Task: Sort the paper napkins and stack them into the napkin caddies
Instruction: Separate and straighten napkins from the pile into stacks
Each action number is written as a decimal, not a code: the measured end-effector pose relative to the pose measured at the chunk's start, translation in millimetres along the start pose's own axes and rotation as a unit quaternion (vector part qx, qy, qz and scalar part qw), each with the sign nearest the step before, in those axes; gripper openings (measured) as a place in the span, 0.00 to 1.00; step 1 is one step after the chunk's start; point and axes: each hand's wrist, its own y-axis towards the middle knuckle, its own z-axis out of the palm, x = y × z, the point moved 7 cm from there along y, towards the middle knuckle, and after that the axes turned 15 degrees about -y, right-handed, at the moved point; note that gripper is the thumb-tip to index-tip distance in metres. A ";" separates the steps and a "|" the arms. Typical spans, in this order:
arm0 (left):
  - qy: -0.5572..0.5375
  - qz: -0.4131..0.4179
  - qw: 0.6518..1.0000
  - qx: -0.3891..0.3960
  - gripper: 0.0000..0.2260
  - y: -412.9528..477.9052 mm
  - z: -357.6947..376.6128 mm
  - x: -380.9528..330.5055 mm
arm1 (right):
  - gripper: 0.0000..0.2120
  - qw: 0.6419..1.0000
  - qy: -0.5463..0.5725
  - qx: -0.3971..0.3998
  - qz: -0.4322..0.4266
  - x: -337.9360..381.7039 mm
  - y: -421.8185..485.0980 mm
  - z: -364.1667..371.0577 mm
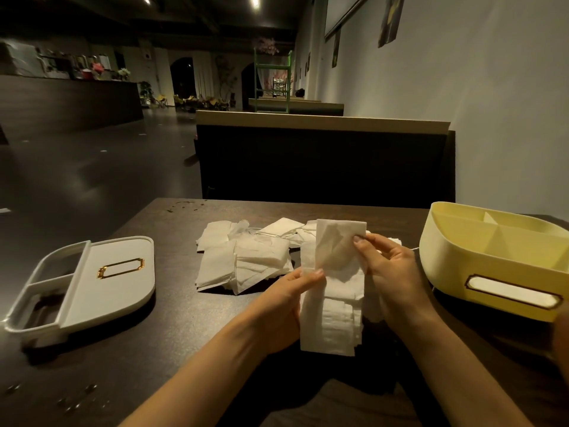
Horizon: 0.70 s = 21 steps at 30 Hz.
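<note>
- Held napkin (pixel 335 251): white, thin enough to pass light, softly creased. It is raised over the near middle of the table (pixel 154 365), long axis running away from the person, top edge tilted up.
- Left hand (pixel 286 303): thumb and fingers pinch the napkin's lower left edge.
- Right hand (pixel 391 272): fingertips pinch the upper right edge; the other fingers are curled behind the sheet.
- Bundle (pixel 332 328): layered white napkins directly below the held one, edges stepped and embossed. Cannot tell whether it rests on the table or hangs from the hands.
- Loose pile (pixel 246 260): folded squares and crumpled sheets, unsorted, just beyond and left of the hands.
- Yellow caddy (pixel 455 260): smooth plastic, rounded walls, open top with dividers, label frame on its front. It stands right of the hands, near the right hand. Judgement: the right hand has the shorter carry.
- White caddy (pixel 114 282): tipped over, gold label frame facing up, well apart to the left.
</note>
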 end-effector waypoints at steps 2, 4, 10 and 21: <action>-0.017 0.007 1.000 0.001 0.15 0.7 -1.1 -2.1 | 0.07 1.000 0.013 -0.024 0.005 -0.3 1.6 -6.1; -0.034 0.009 0.999 0.014 0.16 0.4 0.2 -2.8 | 0.06 0.999 0.017 -0.036 0.022 -3.4 3.2 -9.7; -0.036 0.004 0.999 0.034 0.20 0.0 1.6 -2.3 | 0.07 0.994 0.060 -0.039 0.077 -8.0 3.7 -13.2; -0.106 0.063 0.992 -0.003 0.23 -1.4 -13.7 -24.8 | 0.08 0.983 0.074 0.023 0.165 -11.2 -1.5 -11.3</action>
